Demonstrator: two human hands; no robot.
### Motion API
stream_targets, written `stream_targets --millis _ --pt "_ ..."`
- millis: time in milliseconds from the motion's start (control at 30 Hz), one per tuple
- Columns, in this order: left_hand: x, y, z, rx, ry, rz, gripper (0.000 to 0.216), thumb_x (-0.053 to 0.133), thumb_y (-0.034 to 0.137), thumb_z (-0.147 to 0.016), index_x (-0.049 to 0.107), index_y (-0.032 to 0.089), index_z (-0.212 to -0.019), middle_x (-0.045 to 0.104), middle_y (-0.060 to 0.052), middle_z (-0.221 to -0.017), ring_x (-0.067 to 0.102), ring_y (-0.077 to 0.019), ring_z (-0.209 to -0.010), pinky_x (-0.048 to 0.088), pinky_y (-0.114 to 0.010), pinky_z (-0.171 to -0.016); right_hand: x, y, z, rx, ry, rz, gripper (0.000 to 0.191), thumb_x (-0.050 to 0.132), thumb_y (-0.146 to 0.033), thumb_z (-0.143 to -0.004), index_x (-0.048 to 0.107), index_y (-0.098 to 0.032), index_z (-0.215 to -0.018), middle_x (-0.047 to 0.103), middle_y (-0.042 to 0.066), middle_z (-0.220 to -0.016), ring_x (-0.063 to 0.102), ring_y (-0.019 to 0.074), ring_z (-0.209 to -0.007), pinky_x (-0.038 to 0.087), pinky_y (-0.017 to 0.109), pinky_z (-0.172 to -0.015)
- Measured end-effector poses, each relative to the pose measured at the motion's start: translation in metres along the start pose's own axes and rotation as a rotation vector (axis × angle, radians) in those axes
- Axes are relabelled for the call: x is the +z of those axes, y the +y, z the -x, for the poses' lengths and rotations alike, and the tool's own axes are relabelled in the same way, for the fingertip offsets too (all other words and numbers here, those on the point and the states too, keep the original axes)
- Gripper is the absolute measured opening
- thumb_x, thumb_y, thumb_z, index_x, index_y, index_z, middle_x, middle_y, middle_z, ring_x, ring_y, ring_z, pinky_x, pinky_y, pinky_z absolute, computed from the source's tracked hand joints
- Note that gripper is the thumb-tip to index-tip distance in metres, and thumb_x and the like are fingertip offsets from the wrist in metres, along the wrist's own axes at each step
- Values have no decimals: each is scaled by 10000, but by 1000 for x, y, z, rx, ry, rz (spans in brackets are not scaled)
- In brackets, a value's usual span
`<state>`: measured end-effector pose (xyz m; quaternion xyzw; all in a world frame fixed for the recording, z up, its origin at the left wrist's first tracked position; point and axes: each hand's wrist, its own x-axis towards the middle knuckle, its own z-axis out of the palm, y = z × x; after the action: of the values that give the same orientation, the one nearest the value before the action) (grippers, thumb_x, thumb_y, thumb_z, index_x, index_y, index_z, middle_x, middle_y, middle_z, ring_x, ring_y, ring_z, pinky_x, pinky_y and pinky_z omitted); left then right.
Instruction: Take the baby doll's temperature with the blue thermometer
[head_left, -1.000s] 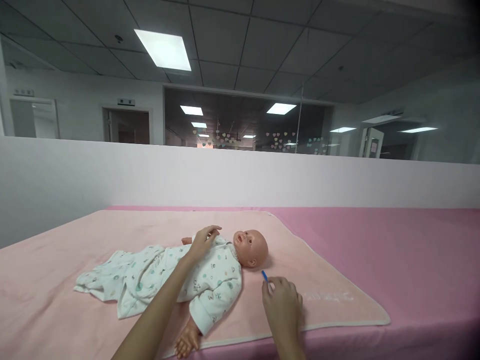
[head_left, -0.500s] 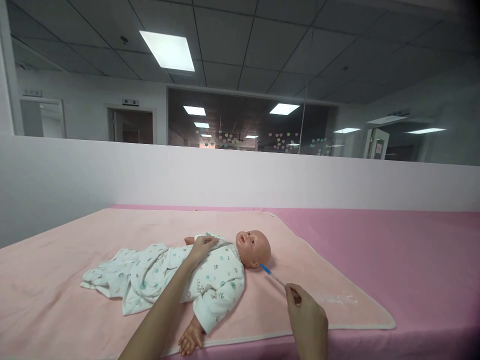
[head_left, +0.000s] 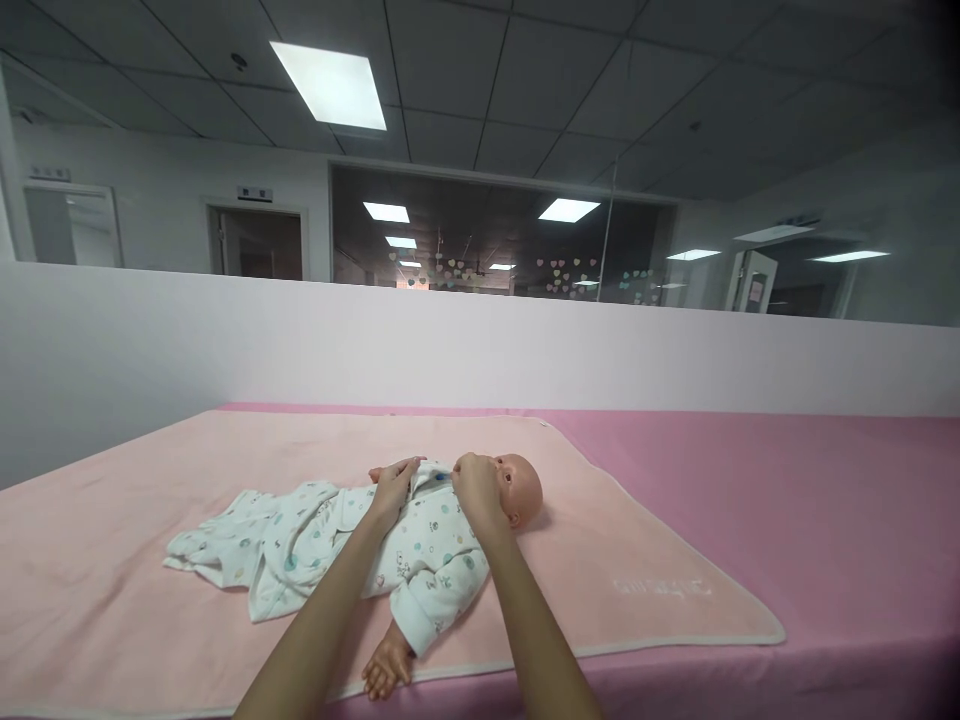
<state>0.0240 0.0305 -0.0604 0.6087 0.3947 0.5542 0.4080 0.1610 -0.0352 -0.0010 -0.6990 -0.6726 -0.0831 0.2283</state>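
A baby doll lies on its back, head to the right, dressed in a white patterned gown. My left hand rests on the doll's chest, its fingers closed on the edge of the gown's front opening. Close to the doll's chin, my right hand is closed in a pinch on a thin, thermometer-like stick. Only the stick's blue end shows, at the gown's opening; the hand hides the rest. Part of the doll's face is also covered by this hand.
Beneath the doll is a peach blanket with a pale border, spread over a pink table cover. Behind the table runs a low white wall with glass above it.
My right hand has moved left and away from me, from beside the doll's head to the gown's opening, carrying the blue-tipped stick. My left hand has stayed at the gown, lifting its edge slightly.
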Motion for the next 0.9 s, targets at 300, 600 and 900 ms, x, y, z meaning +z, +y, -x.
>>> stream_targets --millis 300,600,900 --pt "3 9 11 52 -71 -156 467 430 470 -752 643 104 -949 674 -71 -789 593 -203 -802 438 -293 -726 49 -21 -19 -75 -52 96 226 343 -62 -848 517 -92 -989 637 164 -847 635 199 -784 463 237 -605" --pt "-21 39 -8 129 -18 -794 433 306 221 -796 483 154 -1185 674 -58 -823 603 -183 -829 406 -290 -792 49 -20 -10 -127 -77 154 182 428 -82 -820 587 -98 -905 649 161 -840 639 179 -794 477 213 -620" --pt "-21 -7 -29 58 -201 -1174 427 428 207 -734 489 195 -1156 535 -103 -1182 447 -247 -1116 334 -355 -890 50 -22 -13 -117 -103 101 209 424 -45 -805 608 -94 -891 650 167 -859 634 186 -810 475 224 -632"
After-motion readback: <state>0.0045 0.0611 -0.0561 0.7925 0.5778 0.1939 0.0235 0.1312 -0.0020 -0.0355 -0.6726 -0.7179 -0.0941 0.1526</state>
